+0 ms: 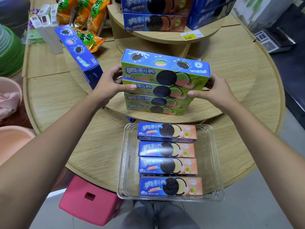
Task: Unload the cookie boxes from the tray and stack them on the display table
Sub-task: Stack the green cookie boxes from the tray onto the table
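Four green cookie boxes [165, 80] stand stacked, blue-topped, the upper ones gripped at their ends by left hand [112, 85] and right hand [212, 90]. Nearer than both hands, a clear tray [127, 162] holds four peach boxes [167, 165] on the round wood-grain desk [66, 96].

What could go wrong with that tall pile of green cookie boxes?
The green stack sits unevenly, its top box skewed, so it could topple when the left hand and right hand let go. The clear tray hangs past the table edge with four peach boxes inside; a bump could tip it off.
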{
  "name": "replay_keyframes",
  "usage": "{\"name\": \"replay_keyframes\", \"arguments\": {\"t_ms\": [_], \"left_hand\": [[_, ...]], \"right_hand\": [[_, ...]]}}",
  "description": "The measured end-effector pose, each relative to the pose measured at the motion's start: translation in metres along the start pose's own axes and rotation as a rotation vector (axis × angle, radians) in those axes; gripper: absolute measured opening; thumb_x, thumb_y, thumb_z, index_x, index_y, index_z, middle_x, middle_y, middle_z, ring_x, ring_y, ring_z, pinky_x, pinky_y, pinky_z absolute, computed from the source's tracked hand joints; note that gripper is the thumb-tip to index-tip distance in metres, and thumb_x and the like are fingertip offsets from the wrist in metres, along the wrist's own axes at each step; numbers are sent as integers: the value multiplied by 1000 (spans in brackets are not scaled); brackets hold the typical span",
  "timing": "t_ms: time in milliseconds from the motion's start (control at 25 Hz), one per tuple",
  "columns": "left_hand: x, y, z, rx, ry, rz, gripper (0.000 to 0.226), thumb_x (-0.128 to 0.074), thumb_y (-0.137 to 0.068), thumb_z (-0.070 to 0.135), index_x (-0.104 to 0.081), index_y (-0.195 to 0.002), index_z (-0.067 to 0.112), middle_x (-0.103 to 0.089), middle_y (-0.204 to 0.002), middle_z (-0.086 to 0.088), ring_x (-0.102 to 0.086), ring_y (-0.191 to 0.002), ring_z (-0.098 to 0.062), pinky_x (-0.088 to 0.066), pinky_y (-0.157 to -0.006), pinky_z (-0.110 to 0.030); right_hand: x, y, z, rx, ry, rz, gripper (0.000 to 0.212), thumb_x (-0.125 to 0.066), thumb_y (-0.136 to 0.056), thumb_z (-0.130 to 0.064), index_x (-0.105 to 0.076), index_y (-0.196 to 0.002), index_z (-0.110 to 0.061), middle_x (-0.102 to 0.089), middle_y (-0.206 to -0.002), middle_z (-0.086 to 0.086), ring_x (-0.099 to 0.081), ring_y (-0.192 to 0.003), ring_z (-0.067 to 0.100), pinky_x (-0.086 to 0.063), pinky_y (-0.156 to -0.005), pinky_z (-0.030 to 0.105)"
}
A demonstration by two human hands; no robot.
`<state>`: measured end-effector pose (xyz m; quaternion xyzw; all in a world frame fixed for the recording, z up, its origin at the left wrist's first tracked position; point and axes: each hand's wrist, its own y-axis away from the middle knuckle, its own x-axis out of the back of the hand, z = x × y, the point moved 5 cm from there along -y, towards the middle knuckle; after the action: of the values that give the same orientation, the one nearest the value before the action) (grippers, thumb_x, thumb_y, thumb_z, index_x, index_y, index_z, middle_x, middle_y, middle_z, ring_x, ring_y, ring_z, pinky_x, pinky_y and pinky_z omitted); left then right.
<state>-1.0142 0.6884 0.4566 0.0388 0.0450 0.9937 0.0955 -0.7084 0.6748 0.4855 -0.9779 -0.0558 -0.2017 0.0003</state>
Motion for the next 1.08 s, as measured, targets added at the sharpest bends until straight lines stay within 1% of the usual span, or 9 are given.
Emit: {"name": "replay_keyframes", "arguments": {"t_ms": [120,200,400,480,680,840,920,1000,1080], "left_hand": [[2,-2,2,-9,-17,-27,47,-66,-78,1,-53,-121,13,-64,-116,3,-67,-101,-6,-55,-82,-21],[5,-2,2,-8,-28,-37,46,-64,-81,2,-52,-124,13,-64,-117,2,-65,-104,-6,-54,-88,-25],[7,0,3,-8,-18,-25,49,-73,-73,23,-57,-119,20,-64,-118,4,-60,-112,-8,-50,-92,-30],[7,1,3,-13,-11,-12,52,-75,-65,31,-59,-114,25,-66,-115,6,-60,-114,-11,-50,-94,-33],[10,-1,1,2,59,11,57,-78,-61,31,-55,-114,31,-71,-110,4,-63,-113,-18,-48,-99,-41],[10,0,5,1,48,-14,70,-85,-52,44,-53,-114,29,-73,-106,7,-66,-107,-15,-54,-90,-30],[9,-2,5,14,34,-26,65,-80,-62,33,-50,-118,23,-74,-100,10,-67,-104,-12,-55,-85,-27],[7,-2,4,22,25,-27,57,-71,-74,16,-45,-125,16,-75,-95,11,-68,-101,-10,-55,-82,-25],[6,0,3,24,12,-22,62,-71,-72,18,-43,-128,13,-75,-95,12,-68,-100,-9,-55,-81,-24]], "right_hand": [[3,-4,1,-22,15,-26,56,-84,-61,-10,-60,-111,-15,-69,-100,-4,-65,-98,14,-52,-87,26],[4,-6,-1,-26,29,-36,56,-85,-60,-11,-60,-110,-16,-69,-101,0,-65,-99,18,-53,-89,30],[4,-6,-2,-34,40,-52,57,-85,-59,-10,-60,-110,-16,-69,-106,5,-65,-102,22,-53,-89,33],[4,-6,-2,-37,40,-50,59,-85,-59,-10,-60,-112,-16,-69,-106,5,-65,-102,21,-53,-89,32],[3,-5,-7,-32,53,-46,50,-85,-61,-10,-61,-102,-25,-68,-96,-7,-64,-97,17,-53,-85,25],[2,-4,-9,-33,54,-41,46,-85,-60,-10,-61,-93,-32,-68,-94,-11,-64,-95,15,-53,-82,21],[3,-4,-9,-34,53,-40,46,-85,-60,-10,-61,-92,-32,-68,-93,-12,-64,-94,14,-53,-78,17],[3,-5,-10,-38,51,-34,46,-85,-60,-11,-61,-94,-31,-68,-93,-11,-64,-95,15,-53,-80,18],[2,-5,-8,-44,54,-26,50,-85,-60,-12,-61,-101,-26,-68,-96,-8,-64,-98,16,-53,-85,25]]}}
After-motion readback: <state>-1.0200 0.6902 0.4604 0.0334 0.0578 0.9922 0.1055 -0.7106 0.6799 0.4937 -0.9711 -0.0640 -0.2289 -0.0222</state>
